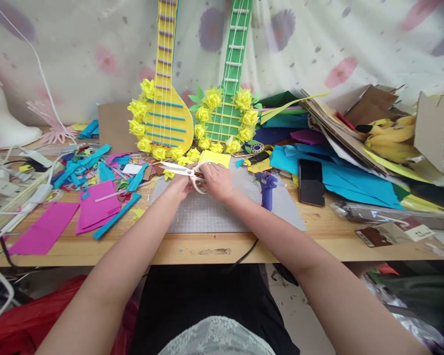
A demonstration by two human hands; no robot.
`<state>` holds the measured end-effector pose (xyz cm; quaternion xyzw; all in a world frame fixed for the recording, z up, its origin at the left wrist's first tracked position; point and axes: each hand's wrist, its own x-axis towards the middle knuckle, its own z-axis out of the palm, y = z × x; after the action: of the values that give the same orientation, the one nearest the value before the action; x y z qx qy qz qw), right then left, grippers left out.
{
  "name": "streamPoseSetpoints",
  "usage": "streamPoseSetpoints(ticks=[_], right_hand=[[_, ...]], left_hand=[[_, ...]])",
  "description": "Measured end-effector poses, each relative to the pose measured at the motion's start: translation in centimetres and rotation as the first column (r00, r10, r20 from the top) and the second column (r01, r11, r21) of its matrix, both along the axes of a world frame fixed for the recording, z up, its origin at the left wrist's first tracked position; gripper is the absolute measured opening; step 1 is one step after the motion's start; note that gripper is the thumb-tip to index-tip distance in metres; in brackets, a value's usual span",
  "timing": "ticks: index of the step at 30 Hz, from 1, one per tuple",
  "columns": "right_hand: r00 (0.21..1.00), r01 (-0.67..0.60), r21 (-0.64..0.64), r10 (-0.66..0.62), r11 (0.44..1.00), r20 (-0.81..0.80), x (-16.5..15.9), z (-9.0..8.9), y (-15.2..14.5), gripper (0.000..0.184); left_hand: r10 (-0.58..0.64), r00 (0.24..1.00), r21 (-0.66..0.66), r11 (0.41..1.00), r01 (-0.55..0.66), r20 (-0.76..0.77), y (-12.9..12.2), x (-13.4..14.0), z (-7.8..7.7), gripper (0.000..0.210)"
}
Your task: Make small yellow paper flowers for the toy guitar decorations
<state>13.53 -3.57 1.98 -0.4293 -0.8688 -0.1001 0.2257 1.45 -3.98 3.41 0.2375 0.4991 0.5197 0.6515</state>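
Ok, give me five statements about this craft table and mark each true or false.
1. The right hand holds white-handled scissors. True.
2. A black phone lies face up on the blue paper. True.
3. The glue gun is red. False: it is purple-blue.
4. Both paper guitars have yellow bodies. False: the left guitar is yellow, the right guitar green.
5. The left hand rests on the magenta paper. False: it is at the scissors, over the grey cutting mat.
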Motion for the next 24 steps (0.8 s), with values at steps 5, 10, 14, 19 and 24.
streamPoseSetpoints(ticks=[5,10,14,19,24], right_hand=[[0.996,-0.064,-0.011,0.065,0.998,0.064,0.5,-0.1,0.0,0.02],[0.981,-0.005,-0.112,-0.017,0.994,-0.192,1.0,-0.5,0.0,0.023],[0.721,-0.004,-0.463,-0.319,0.886,-0.616,1.8,-0.7,0.6,0.033],[0.433,-0.527,-0.618,-0.442,0.584,-0.786,1.9,-0.7,1.6,0.041],[0.287,-0.516,-0.578,-0.508,0.632,-0.812,0.8,-1.1,1.9,0.049]], left_hand=[[0.037,0.987,-0.029,0.999,-0.042,-0.156,0.0,0.1,-0.2,0.007],[0.091,0.984,0.04,0.995,-0.086,-0.152,0.2,-0.3,-0.7,0.004],[0.082,0.991,0.144,0.987,-0.066,-0.103,0.2,-1.1,-0.8,0.01],[-0.016,0.991,0.187,0.981,0.04,-0.131,0.1,-1.5,-0.9,0.014],[-0.023,0.986,0.14,0.989,0.046,-0.164,0.2,-1.0,-0.9,0.014]])
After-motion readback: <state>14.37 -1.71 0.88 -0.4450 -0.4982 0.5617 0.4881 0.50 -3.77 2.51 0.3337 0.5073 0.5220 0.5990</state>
